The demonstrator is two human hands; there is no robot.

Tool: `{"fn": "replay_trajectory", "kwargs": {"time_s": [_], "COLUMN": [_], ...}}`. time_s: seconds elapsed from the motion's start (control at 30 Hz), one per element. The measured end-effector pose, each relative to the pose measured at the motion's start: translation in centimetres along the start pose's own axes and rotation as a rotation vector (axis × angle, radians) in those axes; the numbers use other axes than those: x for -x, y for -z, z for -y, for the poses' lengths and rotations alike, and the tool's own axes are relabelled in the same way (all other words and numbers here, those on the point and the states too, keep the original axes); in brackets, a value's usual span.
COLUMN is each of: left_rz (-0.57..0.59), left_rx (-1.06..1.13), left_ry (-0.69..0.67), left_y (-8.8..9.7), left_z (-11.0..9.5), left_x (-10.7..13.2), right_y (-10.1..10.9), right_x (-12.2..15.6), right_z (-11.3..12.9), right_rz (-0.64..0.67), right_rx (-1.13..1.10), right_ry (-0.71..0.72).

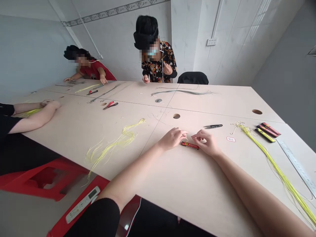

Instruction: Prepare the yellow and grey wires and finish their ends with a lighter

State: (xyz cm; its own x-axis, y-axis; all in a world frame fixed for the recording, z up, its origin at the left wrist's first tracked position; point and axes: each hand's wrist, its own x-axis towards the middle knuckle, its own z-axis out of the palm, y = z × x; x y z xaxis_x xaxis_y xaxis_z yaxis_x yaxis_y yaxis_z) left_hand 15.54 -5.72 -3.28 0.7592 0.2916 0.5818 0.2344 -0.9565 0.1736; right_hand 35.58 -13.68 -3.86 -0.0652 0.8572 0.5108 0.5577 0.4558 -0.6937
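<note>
Table (197,184): pale wood-tone top of several joined panels. Its round cable hole (176,116) serves as the reference mark for every position below.

Co-worker's forearms (37,115) (a neighbour, not the wearer): resting on the top, far left of the hole.

Long yellow cord bundle (274,163): right of the hole, running toward the near right edge.

Loose yellow cord bundle (113,142): left of the hole and nearer the wearer, strands spread.

Ruler (297,166): farther right of the hole than the long bundle, lying flat alongside it.

Left hand (172,138): just on the near side of the hole, knuckles up. Thumb and forefinger are pressed together on a short yellow thread (186,140).

Right hand (206,142): near side of the hole and to its right. Its fingertips are drawn together close to those of the other hand. Whether the thread reaches between them cannot be told.

Three packets (268,130): well right of the hole, beside the head of the long bundle.

Snips (212,126): right of the hole, just beyond the right hand, apart from it.

Red packet (190,145): near side of the hole, flat on the table between the two hands, just under the pinched thread.

White label (231,139): right of the hole, past the right hand.
</note>
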Motion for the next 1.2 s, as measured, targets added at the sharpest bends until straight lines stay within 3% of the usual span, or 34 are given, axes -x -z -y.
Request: {"fn": "replay_trajectory", "kwargs": {"time_s": [0.2,0.6,0.7,0.8,1.0,1.2], "left_rz": [0.033,0.046,0.068,0.014,0.022,-0.029], "left_rx": [-0.054,-0.060,0.011,0.136,0.523,0.584], "left_ry": [-0.071,-0.127,-0.031,0.148,0.485,0.572], "left_y": [-0.8,-0.5,-0.4,-0.2,0.4,0.1], "left_z": [-0.2,-0.8,-1.1,-1.8,-3.3,-3.7], "left_x": [0.0,-0.3,-0.3,-0.5,-1.3,-1.4], "right_y": [-0.5,-0.7,-0.6,-0.8,-1.8,-2.0], "right_x": [0.1,0.1,0.2,0.2,0.3,0.2], "right_z": [0.5,0.5,0.7,1.1,1.6,1.0], "right_rz": [0.116,0.179,0.178,0.118,-0.016,-0.110], "right_rx": [-0.013,-0.029,-0.049,-0.074,-0.073,-0.117], "right_ry": [0.006,0.045,0.054,0.030,-0.034,-0.118]}}
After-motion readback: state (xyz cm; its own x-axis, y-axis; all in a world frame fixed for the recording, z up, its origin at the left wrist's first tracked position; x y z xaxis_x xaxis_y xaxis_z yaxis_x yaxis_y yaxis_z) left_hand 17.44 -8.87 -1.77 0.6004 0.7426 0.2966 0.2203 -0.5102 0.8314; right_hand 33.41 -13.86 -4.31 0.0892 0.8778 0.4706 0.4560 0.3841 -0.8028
